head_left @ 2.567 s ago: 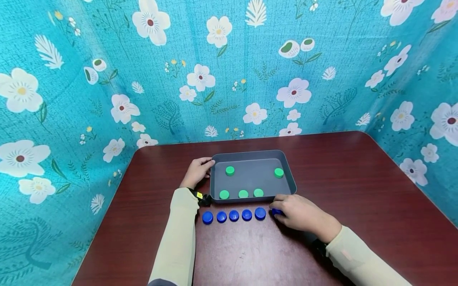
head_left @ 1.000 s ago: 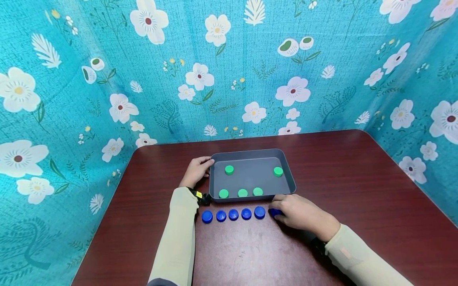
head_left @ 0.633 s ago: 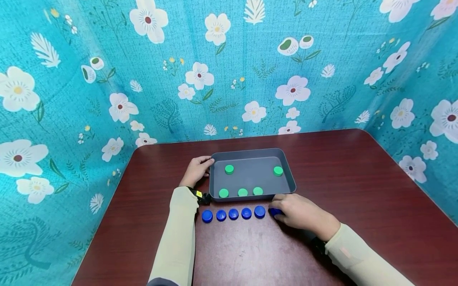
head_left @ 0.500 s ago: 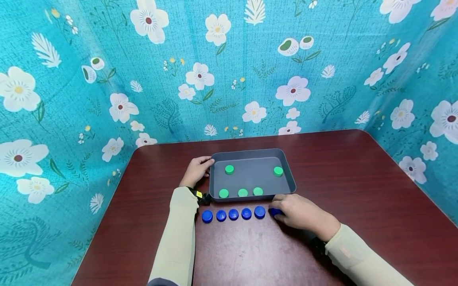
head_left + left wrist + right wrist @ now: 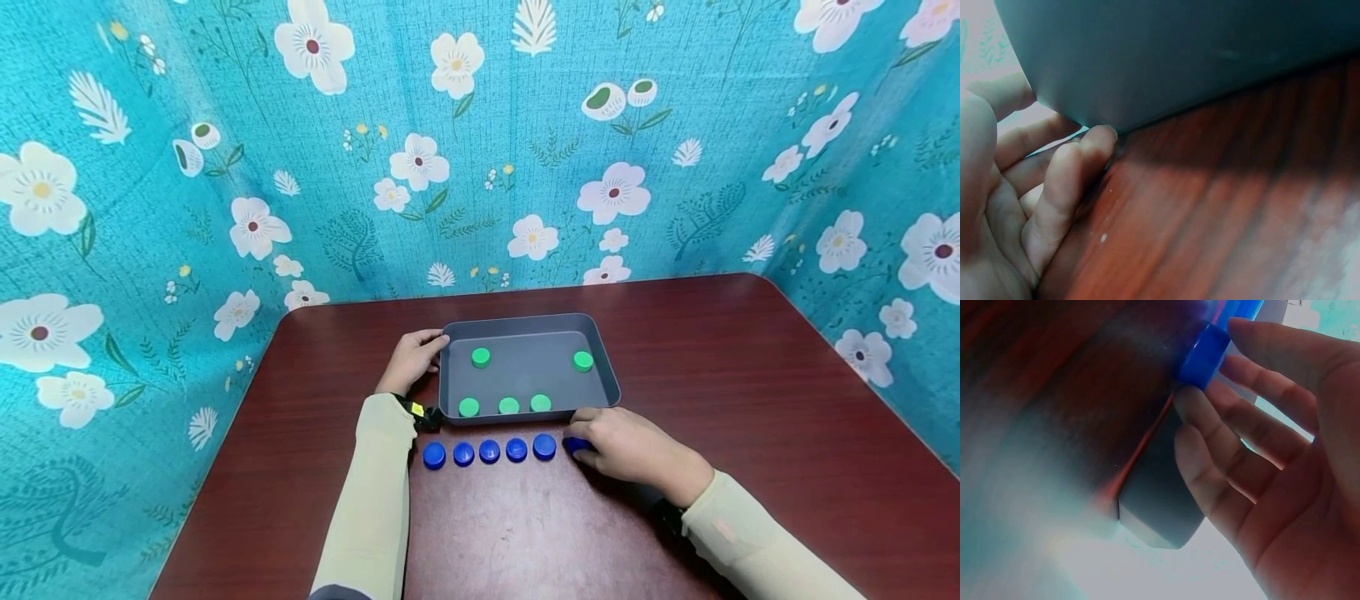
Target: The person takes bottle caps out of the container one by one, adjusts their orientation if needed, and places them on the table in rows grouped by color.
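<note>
My right hand (image 5: pixel 626 446) pinches a round blue bottle cap (image 5: pixel 1204 359) between thumb and fingertips, at the right end of a row of caps. In the head view the fingers hide most of that cap. The row of several blue caps (image 5: pixel 490 451) lies along the front of a dark grey rectangular tray (image 5: pixel 531 417). My left hand (image 5: pixel 408 362) holds the tray at its left side, thumb at the rim and curled fingers against the outer wall. Inside the tray lie several green caps (image 5: pixel 509 406), three by the front wall, one at back left and one at right.
A dark red-brown wooden table (image 5: pixel 502 533) carries everything. Behind it and at both sides hangs a turquoise curtain (image 5: pixel 480 150) with a flower print. The table's back edge runs a short way behind the tray.
</note>
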Demonstrator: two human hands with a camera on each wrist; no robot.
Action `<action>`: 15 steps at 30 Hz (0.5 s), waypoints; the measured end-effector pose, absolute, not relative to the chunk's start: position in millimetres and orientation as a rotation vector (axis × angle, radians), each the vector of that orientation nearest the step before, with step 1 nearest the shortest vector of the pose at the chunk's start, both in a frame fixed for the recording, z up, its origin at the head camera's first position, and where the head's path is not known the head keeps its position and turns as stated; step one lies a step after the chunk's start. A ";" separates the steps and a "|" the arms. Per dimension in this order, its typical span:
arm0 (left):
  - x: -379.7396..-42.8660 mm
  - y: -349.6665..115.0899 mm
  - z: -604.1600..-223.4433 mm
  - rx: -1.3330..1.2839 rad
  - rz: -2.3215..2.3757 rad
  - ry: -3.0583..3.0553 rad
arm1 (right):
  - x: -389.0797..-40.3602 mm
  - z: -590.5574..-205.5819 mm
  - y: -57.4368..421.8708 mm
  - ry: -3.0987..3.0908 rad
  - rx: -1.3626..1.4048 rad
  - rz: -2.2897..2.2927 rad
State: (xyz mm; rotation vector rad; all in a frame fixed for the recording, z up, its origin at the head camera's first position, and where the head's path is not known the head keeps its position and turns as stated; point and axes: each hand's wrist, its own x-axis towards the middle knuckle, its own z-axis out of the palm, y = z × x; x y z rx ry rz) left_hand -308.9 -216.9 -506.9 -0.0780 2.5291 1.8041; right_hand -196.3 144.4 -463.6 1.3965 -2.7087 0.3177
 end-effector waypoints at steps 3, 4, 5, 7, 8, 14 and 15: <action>-308.5 -218.5 -505.6 -0.087 1.809 2.537 | -196.8 -462.2 142.2 -2.694 1.390 0.331; -308.5 -218.7 -505.3 -0.088 1.811 2.537 | -196.9 -462.1 141.8 -2.691 1.385 0.333; -308.7 -218.9 -505.6 -0.088 1.814 2.535 | -196.8 -461.7 141.5 -2.693 1.380 0.338; -309.0 -218.8 -506.4 -0.088 1.817 2.528 | -196.5 -460.8 141.5 -2.703 1.374 0.339; -309.1 -218.8 -507.4 -0.087 1.818 2.524 | -196.3 -459.9 141.7 -2.714 1.375 0.338; -310.0 -217.7 -509.3 -0.090 1.821 2.515 | -200.1 -453.0 145.8 -2.724 1.411 0.306; -310.3 -217.8 -508.8 -0.089 1.824 2.519 | -201.7 -451.7 146.0 -2.713 1.422 0.294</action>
